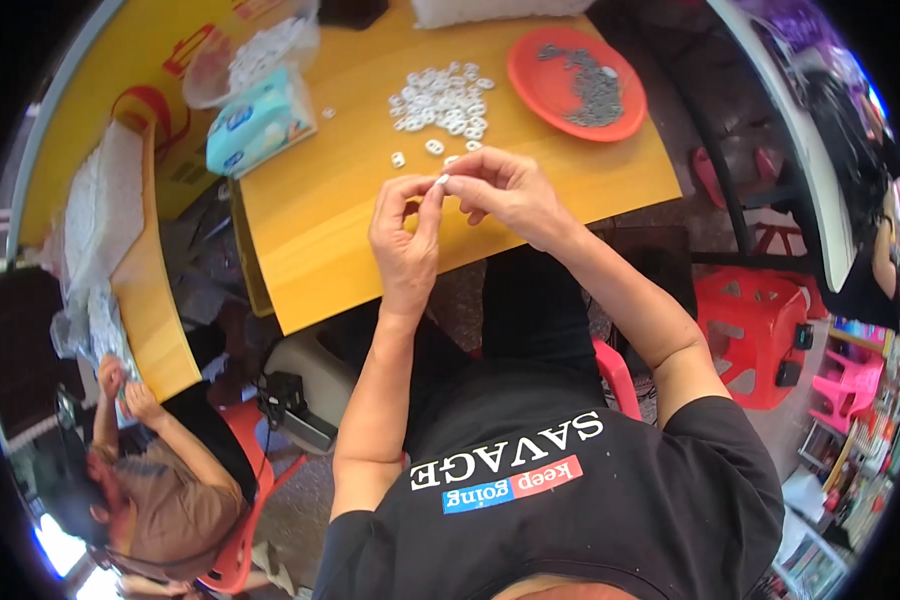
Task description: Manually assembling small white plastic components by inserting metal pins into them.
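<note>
Over the near part of the yellow wooden table (320, 260), my two hands meet at the fingertips. Between them is a small white plastic piece (442, 181), mostly covered by the fingers. My left hand (406, 235) pinches it from the left, thumb against forefinger. From the right, my right hand (510, 195) closes thumb and forefinger on the same piece. Just beyond the fingers lies a loose pile of small white plastic pieces with holes (440, 98), a few of them apart from the heap. A red round plate (530, 75) to the right carries many small grey metal parts (598, 95).
A teal tissue pack (258, 125) and a clear bag of white pieces (265, 55) stand at the table's left. Another person (160, 490) works at a side table on the left. Red plastic stools (755, 330) stand to the right.
</note>
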`<state>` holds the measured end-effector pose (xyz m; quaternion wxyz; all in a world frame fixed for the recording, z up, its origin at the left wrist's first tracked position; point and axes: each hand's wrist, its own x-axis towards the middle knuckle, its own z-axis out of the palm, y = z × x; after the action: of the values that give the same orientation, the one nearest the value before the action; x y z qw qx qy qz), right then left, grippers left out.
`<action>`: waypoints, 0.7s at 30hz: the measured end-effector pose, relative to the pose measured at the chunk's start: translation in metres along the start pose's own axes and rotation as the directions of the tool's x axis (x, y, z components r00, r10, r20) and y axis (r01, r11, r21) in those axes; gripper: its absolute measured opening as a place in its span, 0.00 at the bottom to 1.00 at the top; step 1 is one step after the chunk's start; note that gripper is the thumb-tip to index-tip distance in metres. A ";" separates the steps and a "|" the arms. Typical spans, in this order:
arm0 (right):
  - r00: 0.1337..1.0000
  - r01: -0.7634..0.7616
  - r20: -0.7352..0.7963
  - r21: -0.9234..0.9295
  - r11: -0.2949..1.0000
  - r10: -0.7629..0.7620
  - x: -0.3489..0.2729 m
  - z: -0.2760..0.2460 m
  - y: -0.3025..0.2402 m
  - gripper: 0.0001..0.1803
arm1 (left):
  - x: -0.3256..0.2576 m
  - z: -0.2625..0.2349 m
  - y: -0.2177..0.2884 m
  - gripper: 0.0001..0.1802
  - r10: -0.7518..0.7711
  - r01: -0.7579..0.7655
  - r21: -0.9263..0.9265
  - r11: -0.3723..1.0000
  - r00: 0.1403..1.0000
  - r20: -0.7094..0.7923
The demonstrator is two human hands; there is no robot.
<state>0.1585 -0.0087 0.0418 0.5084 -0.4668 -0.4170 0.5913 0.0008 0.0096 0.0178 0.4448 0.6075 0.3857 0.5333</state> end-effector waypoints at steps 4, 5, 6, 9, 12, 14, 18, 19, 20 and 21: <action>0.995 0.094 0.047 -0.255 0.962 -0.085 -0.004 -0.018 -0.007 0.12 | 0.004 -0.001 0.005 0.04 -0.029 0.013 0.091 0.996 0.984 0.173; 0.994 0.099 0.080 -0.330 0.939 -0.077 -0.005 -0.022 -0.011 0.11 | 0.004 0.000 0.004 0.04 -0.062 0.044 0.086 0.995 0.976 0.210; 0.994 0.101 0.071 -0.329 0.939 -0.082 -0.006 -0.023 -0.012 0.11 | 0.003 0.001 0.004 0.05 -0.111 0.106 0.035 0.994 0.969 0.222; 0.996 0.080 -0.022 -0.212 0.974 -0.086 -0.010 -0.018 -0.008 0.09 | 0.000 0.006 0.007 0.06 -0.241 0.278 -0.139 0.951 0.942 0.234; 0.988 0.089 -0.119 -0.092 0.992 -0.099 -0.011 -0.010 -0.001 0.09 | -0.004 0.011 0.004 0.06 -0.298 0.352 -0.370 0.860 0.934 0.195; 0.983 0.138 -0.104 -0.126 0.982 -0.151 -0.012 -0.006 0.002 0.09 | -0.005 0.011 -0.002 0.06 -0.298 0.339 -0.405 0.849 0.941 0.162; 0.934 0.322 -0.016 -0.393 0.861 -0.357 -0.010 -0.022 -0.003 0.06 | -0.002 0.009 -0.004 0.05 -0.246 0.257 -0.429 0.866 0.966 0.081; 0.875 0.437 0.074 -0.549 0.713 -0.479 -0.007 -0.032 -0.007 0.05 | -0.001 0.006 -0.004 0.05 -0.253 0.265 -0.434 0.861 0.964 0.087; 0.859 0.440 0.060 -0.595 0.673 -0.508 -0.003 -0.045 -0.012 0.04 | -0.001 0.001 -0.005 0.06 -0.259 0.275 -0.403 0.873 0.961 0.096; 0.845 0.425 0.039 -0.655 0.625 -0.533 0.004 -0.063 -0.018 0.04 | 0.000 -0.002 -0.006 0.06 -0.261 0.278 -0.404 0.871 0.960 0.096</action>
<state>0.2237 -0.0012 0.0454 0.4883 -0.5282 -0.6602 0.2161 -0.0010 0.0115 0.0118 0.6406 0.4499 0.3361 0.5237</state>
